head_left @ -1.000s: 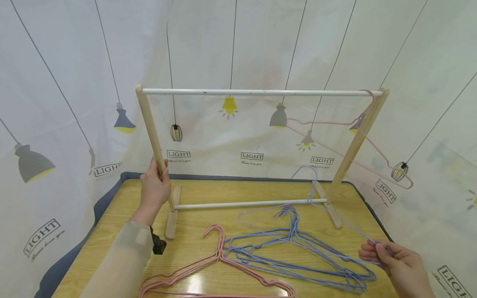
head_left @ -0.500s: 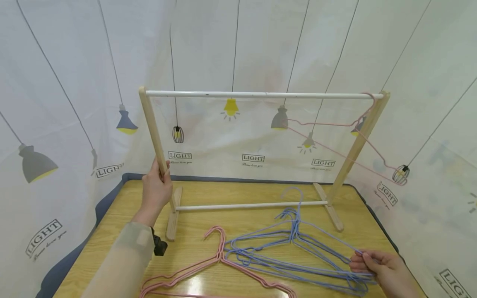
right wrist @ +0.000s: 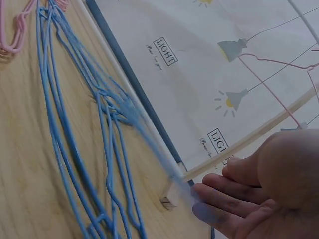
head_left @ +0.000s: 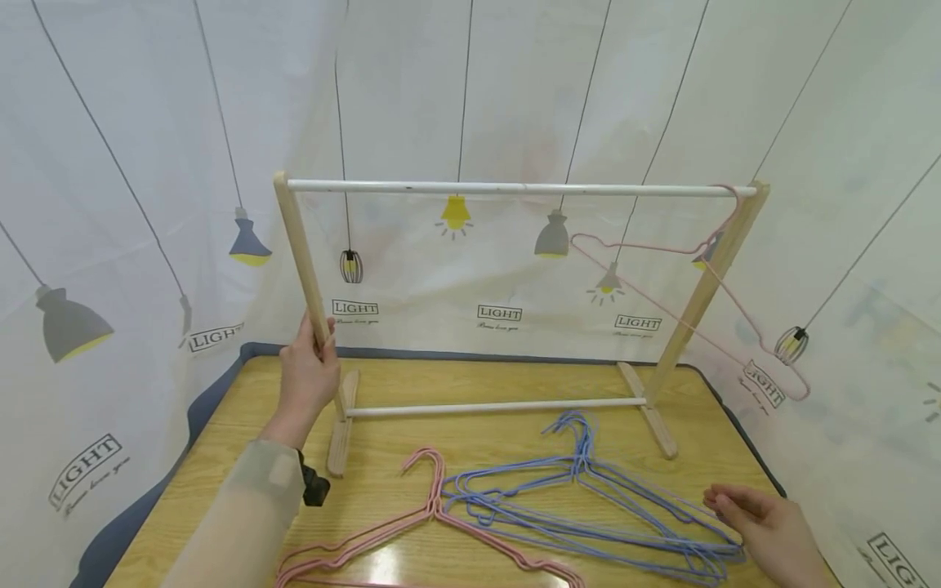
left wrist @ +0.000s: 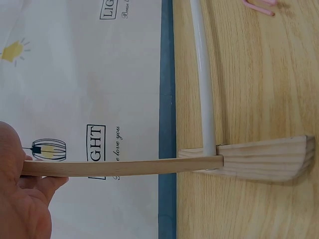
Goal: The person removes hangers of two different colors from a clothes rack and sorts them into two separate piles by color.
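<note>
Fingers of the left hand (head_left: 307, 377) curl around the left wooden post (head_left: 301, 261) of the small clothes rack (head_left: 515, 188), gripping it low down, just above the foot. On the other side, the right hand (head_left: 764, 531) hovers with its fingers loosely spread and holding nothing, their tips just beside the near end of the blue hangers (head_left: 588, 506), whether touching the wire or not I cannot tell. Those blue wire hangers lie in a tangled pile flat on the wooden table (head_left: 456, 380), in front of the rack's lower rail. Two pink hangers (head_left: 426, 523) lie just to their left. One more pink hanger (head_left: 691, 286) hangs from the right end of the top rail, tilted.
</note>
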The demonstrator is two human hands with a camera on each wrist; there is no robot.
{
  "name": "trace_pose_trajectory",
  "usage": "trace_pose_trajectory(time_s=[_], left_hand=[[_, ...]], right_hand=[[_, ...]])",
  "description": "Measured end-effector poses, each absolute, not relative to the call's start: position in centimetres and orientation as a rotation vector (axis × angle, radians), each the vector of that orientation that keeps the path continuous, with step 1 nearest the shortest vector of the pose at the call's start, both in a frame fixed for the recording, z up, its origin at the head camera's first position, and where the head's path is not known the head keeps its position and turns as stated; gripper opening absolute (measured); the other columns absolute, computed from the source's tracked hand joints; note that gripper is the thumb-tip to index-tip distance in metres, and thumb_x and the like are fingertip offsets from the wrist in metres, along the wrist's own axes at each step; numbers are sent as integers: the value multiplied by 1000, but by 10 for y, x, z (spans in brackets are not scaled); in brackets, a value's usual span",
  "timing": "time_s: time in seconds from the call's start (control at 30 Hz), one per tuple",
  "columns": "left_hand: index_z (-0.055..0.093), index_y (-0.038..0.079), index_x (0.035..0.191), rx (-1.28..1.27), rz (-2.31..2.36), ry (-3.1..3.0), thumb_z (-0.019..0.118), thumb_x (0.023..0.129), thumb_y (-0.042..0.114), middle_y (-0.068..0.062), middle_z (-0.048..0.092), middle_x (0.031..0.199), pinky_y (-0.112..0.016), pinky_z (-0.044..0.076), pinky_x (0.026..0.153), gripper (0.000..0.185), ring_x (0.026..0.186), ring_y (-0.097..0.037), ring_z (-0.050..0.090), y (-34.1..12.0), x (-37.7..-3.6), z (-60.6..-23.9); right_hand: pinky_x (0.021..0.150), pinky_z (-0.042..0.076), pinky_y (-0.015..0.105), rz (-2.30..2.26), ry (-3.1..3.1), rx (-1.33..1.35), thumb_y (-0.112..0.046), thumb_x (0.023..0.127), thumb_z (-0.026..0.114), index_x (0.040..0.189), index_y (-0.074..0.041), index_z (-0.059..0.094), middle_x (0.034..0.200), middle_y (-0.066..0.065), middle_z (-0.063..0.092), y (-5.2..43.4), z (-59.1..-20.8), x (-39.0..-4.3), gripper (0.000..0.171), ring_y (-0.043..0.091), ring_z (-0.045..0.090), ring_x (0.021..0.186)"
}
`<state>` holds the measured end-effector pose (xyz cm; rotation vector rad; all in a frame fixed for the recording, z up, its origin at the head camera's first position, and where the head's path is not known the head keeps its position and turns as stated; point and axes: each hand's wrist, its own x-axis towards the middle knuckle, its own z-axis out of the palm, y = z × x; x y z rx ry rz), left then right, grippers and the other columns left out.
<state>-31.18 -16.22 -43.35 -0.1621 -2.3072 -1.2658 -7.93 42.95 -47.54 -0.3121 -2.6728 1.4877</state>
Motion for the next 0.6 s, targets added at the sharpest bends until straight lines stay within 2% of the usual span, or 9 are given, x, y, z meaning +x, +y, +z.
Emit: trace_pose_trajectory(time_s=[0.17,0.37,0.47,0.6], left_hand=[[48,9,155,-166,-1267,-2302,55,108,3,-19,65,141,-54,61,85,47,119,-40,69,-162,-313,-433],[48,8,155,-152,-1270,-2302,55,108,1,-20,64,142,-54,61,88,48,121,-40,67,-162,-313,-432],[48,8,155,-141,-1268,-2305,54,108,1,-19,64,143,-54,60,89,47,122,-40,67,-164,-312,-432],[47,6,154,-132,-1265,-2314,53,109,2,-18,64,144,-55,60,89,46,124,-41,66,-165,-310,-431]], right_hand=[[79,61,23,1429,-2676,-328,-13,110,59,136,20,57,117,21,76,439,-462,-83,42,-4,71,91],[82,61,26,1724,-2423,-352,-13,108,64,141,21,51,107,-6,79,458,-444,-96,49,0,73,93],[80,62,26,1853,-2293,-324,-13,105,68,135,12,61,101,-11,78,470,-436,-106,39,3,75,93],[78,62,26,2000,-2153,-287,-11,104,70,113,-15,74,99,-10,79,488,-430,-121,12,5,76,91]])
